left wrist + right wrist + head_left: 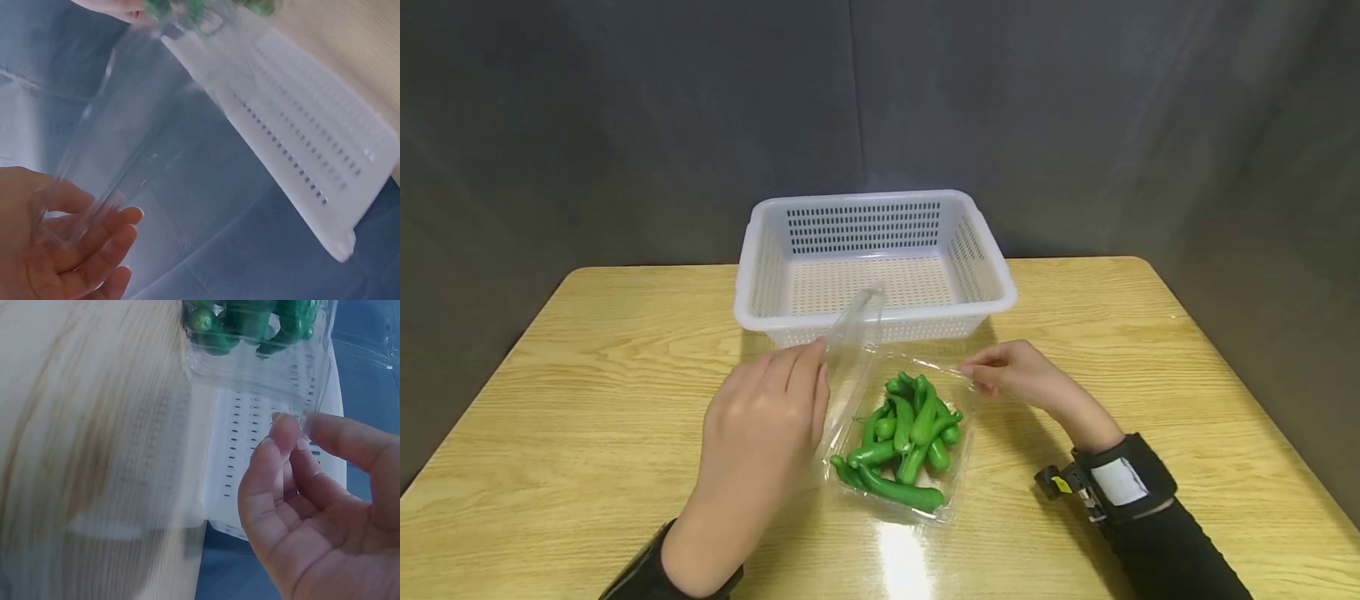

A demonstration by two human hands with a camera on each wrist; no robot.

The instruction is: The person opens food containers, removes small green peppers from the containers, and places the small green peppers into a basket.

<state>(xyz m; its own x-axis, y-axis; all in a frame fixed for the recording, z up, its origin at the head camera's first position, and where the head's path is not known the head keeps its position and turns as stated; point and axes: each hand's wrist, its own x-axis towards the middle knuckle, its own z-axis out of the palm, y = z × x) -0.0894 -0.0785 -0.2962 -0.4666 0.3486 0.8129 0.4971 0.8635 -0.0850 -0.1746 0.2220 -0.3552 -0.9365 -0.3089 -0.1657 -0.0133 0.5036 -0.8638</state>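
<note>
A clear plastic clamshell box [957, 492] sits on the table with its lid [852, 333] raised on the left side. Inside lies a pile of green peppers [910, 497], some long and curved, others short and rounded. My left hand [763, 408] holds the lid's raised edge; the left wrist view shows the thumb and fingers around the lid [106, 144]. At the box's far right corner, my right hand [1011, 372] pinches the rim between thumb and fingertips, seen closer in the right wrist view [319, 494].
Just behind the box stands a white perforated plastic basket [1003, 292], its near wall close to the raised lid. Both rest on a light wooden table [625, 358]. A dark grey curtain [700, 108] hangs behind the table's back edge.
</note>
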